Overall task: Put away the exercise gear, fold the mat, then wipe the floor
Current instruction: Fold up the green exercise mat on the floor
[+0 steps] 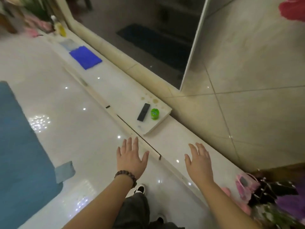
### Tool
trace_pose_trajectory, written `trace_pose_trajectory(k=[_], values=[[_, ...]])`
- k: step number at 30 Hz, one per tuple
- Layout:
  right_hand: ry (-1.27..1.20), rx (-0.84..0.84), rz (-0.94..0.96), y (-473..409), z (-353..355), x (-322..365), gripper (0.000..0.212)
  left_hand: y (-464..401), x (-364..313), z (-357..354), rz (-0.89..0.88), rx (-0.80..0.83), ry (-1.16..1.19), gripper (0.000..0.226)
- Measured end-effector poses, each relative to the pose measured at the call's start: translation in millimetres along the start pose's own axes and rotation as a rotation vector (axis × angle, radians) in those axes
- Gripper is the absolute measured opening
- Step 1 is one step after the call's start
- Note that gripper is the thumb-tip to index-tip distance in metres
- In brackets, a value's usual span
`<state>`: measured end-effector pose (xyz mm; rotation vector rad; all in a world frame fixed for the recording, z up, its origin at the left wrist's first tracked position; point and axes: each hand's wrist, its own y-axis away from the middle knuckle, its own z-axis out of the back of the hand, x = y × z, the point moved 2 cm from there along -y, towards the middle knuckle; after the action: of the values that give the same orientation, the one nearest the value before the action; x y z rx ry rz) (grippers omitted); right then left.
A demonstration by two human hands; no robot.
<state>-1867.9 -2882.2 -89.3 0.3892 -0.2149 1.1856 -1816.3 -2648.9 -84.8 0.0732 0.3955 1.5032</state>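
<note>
A blue exercise mat (21, 152) lies flat on the glossy white floor (69, 103) at the left, one corner flap turned out. On the low white cabinet top, a folded blue cloth (85, 57) rests with a pale cloth (69, 44) just behind it. My left hand (131, 158), a bead bracelet at its wrist, is held out with fingers spread and holds nothing. My right hand (199, 161) is likewise spread and empty, above the cabinet's near end.
A long low cabinet (158, 128) runs along the wall under a dark screen (148, 40). A black remote (143, 112) and a green jar (155, 114) sit on it. A yellow bottle (60, 28) stands far left; pink items and a plant (270, 195) lie at the right.
</note>
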Motion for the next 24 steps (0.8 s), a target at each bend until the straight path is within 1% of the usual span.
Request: trace_pose_trajectory(k=[5,10,13,19,24], values=[[0.025,0.109,0.226,0,-31,57,0.044,39,64,4,0.264,-0.035,0.061,0.073],[0.06,0.199,0.466,-6,-61,132,0.043,65,131,7,0.516,-0.086,0.137,0.072],[0.083,0.255,0.576,-18,-78,179,0.045,70,167,12,0.643,-0.134,0.177,0.072],[0.144,0.344,0.717,-56,-125,273,0.046,43,241,21,0.828,-0.164,0.248,0.071],[0.172,0.383,0.791,-110,-167,382,0.046,-13,327,47,0.915,-0.223,0.301,0.071]])
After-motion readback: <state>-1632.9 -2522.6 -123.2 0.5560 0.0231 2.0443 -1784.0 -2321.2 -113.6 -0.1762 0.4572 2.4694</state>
